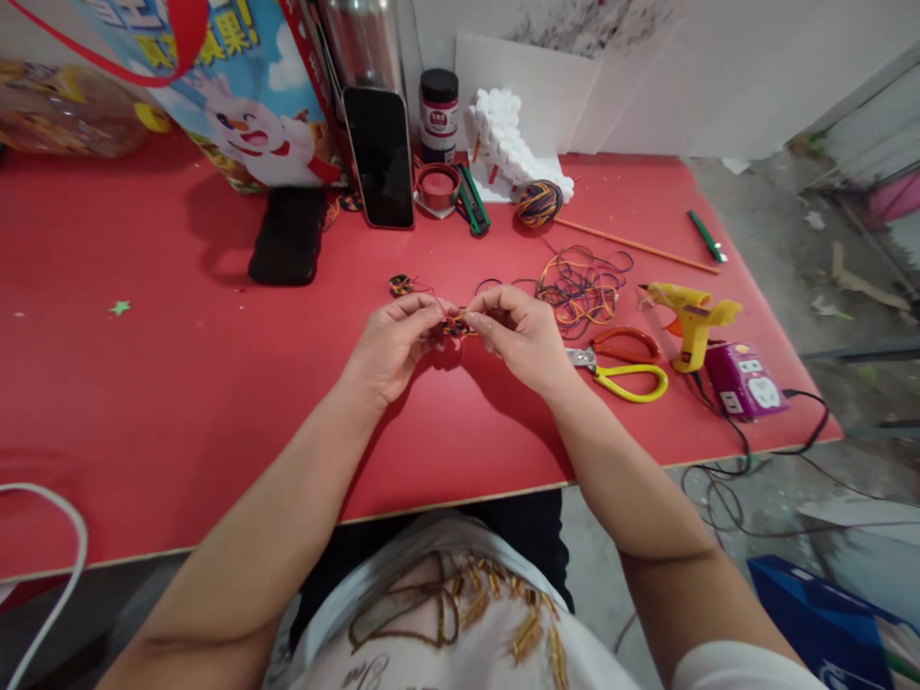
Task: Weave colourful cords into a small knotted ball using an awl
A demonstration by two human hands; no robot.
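Tabletop of smooth red, white panels behind, littered grey floor at right, forearms angling inward, left hand and right hand close together, fingertips pinching a small multicoloured yarn piece between them above the tabletop.

White short-sleeved top with gold feathery print and lettering, dark legwear

The left hand and right hand partly hide the multicoloured thread piece; the right also hides the scissors' tips. The steel flask is cropped above.
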